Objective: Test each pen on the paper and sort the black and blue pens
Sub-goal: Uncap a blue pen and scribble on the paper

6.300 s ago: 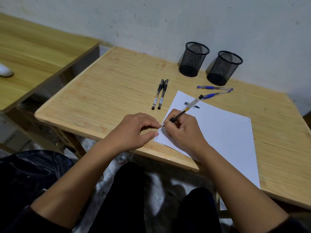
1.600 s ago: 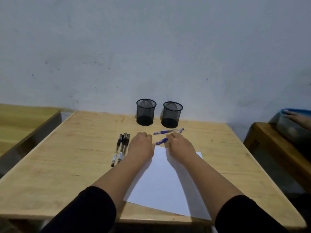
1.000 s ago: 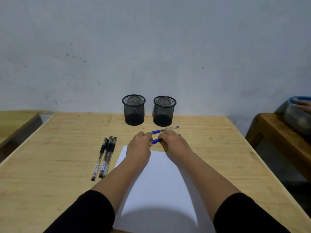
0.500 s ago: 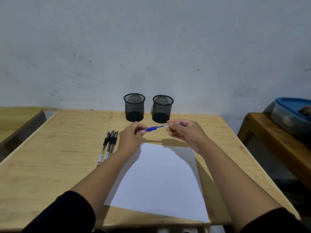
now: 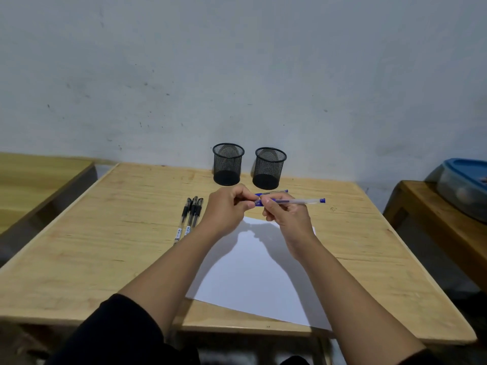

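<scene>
Both hands hold one blue pen (image 5: pixel 297 201) level above the far edge of the white paper (image 5: pixel 253 275). My left hand (image 5: pixel 228 209) pinches its blue cap end. My right hand (image 5: pixel 286 213) pinches the clear barrel, and the pen's tail sticks out to the right. A second blue pen (image 5: pixel 274 192) lies on the table just behind the hands. Three black pens (image 5: pixel 190 214) lie side by side to the left of the paper. Two black mesh cups, the left cup (image 5: pixel 228 164) and the right cup (image 5: pixel 269 167), stand by the wall; nothing shows above their rims.
The wooden table (image 5: pixel 110 233) ends close to my body, and the paper reaches almost to that near edge. Another wooden table (image 5: pixel 34 180) stands to the left. On a bench at the right sits a lidded plastic box (image 5: pixel 466 188).
Over the last second both hands lifted the blue pen off the table and now hold it a little further right. Earlier a pen was being tested on the paper, and a third black pen joined the row.
</scene>
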Tool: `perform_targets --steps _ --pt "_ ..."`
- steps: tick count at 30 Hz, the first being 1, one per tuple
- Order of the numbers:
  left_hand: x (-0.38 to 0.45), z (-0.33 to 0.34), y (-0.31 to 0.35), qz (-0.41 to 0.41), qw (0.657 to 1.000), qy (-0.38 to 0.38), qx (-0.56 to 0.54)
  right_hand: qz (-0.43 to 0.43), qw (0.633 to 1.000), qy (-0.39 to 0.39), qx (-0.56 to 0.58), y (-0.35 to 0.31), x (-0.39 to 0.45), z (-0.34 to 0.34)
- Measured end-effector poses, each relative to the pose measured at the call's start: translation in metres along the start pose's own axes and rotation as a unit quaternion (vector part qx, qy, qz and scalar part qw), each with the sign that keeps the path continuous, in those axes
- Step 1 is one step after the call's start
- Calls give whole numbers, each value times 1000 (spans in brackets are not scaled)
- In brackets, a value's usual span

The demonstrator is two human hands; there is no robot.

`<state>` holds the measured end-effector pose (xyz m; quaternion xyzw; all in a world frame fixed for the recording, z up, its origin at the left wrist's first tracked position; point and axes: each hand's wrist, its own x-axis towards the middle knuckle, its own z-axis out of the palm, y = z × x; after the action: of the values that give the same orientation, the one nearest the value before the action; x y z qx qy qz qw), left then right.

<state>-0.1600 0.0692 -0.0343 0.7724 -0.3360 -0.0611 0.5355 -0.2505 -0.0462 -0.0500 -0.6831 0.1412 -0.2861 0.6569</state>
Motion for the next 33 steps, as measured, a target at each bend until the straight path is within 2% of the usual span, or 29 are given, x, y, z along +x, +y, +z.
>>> perform_targets --steps 5,10,12,16,19,23,28,33 --pt "6 7 4 14 999 -19 21 -25 1000 6 1 2 -1 -1" --pt "16 -43 -35 -66 989 112 74 -5 991 118 67 -6 3 -60" --pt "16 -52 -45 -75 988 88 105 19 993 104 44 -3 2 -72" --pt "9 -11 -46 -56 991 -10 118 58 997 44 36 13 3 -46" --pt "5 15 -56 -64 992 -27 103 80 995 45 37 21 0 -38" --pt "9 27 -66 -64 985 -52 153 104 992 59 40 29 -6 -36" --pt "6 21 -63 -38 983 -51 174 131 987 66 60 27 -12 -29" --pt "-37 -21 -54 -1 980 -4 198 132 991 3 -4 24 -22 -10"
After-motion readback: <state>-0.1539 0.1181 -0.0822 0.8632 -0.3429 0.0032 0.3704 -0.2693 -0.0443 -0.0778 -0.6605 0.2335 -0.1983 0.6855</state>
